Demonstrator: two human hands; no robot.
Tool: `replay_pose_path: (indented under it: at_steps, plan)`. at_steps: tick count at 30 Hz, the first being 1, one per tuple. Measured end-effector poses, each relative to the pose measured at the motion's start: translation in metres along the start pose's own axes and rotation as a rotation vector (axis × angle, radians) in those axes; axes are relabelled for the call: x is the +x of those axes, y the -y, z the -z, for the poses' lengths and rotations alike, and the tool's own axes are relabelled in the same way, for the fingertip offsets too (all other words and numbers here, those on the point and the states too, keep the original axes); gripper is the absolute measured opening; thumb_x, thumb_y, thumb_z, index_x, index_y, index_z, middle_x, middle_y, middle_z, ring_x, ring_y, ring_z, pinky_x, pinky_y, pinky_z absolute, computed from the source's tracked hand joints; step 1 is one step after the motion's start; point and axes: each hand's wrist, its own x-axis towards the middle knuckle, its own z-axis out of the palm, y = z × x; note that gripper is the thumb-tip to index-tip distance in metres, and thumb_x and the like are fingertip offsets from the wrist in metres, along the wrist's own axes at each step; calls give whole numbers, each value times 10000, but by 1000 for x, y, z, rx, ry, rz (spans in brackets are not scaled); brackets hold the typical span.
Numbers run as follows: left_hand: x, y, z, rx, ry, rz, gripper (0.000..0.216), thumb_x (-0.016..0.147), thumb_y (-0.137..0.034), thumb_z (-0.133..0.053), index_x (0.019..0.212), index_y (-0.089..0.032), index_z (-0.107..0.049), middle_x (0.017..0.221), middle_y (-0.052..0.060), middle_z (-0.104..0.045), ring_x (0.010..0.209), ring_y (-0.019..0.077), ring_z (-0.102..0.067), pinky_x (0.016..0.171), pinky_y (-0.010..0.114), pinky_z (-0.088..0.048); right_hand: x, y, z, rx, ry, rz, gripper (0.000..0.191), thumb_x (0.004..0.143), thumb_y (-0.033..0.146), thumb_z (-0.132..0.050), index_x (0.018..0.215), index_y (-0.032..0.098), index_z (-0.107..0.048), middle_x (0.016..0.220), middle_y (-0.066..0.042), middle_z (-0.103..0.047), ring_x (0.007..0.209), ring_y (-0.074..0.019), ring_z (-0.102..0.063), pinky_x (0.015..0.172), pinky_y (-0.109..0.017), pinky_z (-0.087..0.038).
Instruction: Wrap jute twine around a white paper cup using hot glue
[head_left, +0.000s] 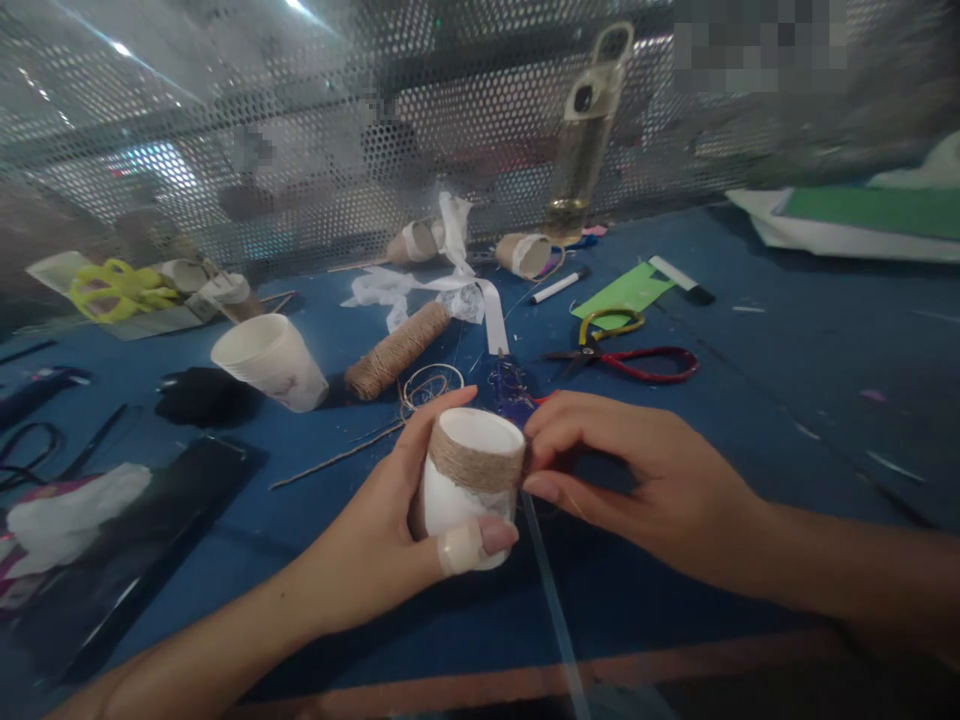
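Observation:
A white paper cup (459, 505) stands tilted slightly toward me, its upper part wound with brown twine (480, 465). My left hand (397, 520) is wrapped around the cup from the left, a bandage on its thumb. At the cup's right side, near the rim, my right hand (607, 460) pinches with thumb and fingertips; a strand of twine seems to be between them, though it is hardly visible. Behind the cup lie loose coils of twine (435, 385) and a spool of twine (397, 350). A clear glue stick (555, 600) extends from under the right fingers toward the table edge.
Red-and-yellow handled scissors (649, 365) lie beyond my right hand. A stack of paper cups (274, 360) leans at left, near a box with yellow scissors (124, 290). A bottle (589, 140) stands against the perforated metal screen (300, 140). Markers (559, 287) and green paper (626, 295) lie right.

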Motion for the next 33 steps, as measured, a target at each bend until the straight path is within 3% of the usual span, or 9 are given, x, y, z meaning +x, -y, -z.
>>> replay_pose_path:
  at_steps: [5,11,19,24,28,33]
  plan:
    - [-1,-3,1,-48,-5,-28,872,877,-286,-937,1622,-492,-531,1424,12,-716,1218,262,-700,1038,337,-609,-1,0,1,-37,24,-1,181,1030,329,-763,887,229,-716,852,5,-793,724,-125,-723,693,-228,-570]
    - [-2,-6,4,-60,-43,-26,804,927,-355,-887,1638,-438,-520,1442,47,-723,1220,284,-711,1048,377,-624,-1,2,-1,-20,57,-69,63,1012,301,-731,986,243,-733,897,-11,-837,753,-162,-773,726,-270,-623]
    - [-2,-7,3,-84,-25,-47,801,930,-370,-881,1643,-437,-522,1396,55,-746,1196,289,-726,1017,379,-645,0,3,0,10,60,-103,94,996,337,-755,969,247,-749,874,-15,-844,718,-173,-771,691,-280,-627]
    - [-2,-7,4,-11,-43,-15,847,908,-357,-903,1656,-437,-511,1514,64,-691,1276,320,-705,1066,413,-626,0,3,2,-59,40,23,137,1036,319,-745,928,234,-740,856,1,-826,721,-136,-749,714,-234,-595]
    - [-4,-6,9,-77,-34,-47,827,936,-466,-860,1674,-420,-490,1489,83,-715,1292,367,-720,1091,495,-619,-1,2,5,-143,3,114,133,1067,270,-692,943,251,-735,854,2,-814,743,-141,-738,734,-255,-578]
    - [-3,-16,15,-233,-30,-157,1103,730,-674,-977,1671,-417,-463,1428,128,-762,1016,410,-842,841,512,-696,-1,-8,15,-405,-16,173,180,1092,276,-596,963,282,-723,872,-33,-800,788,-203,-754,719,-335,-559]
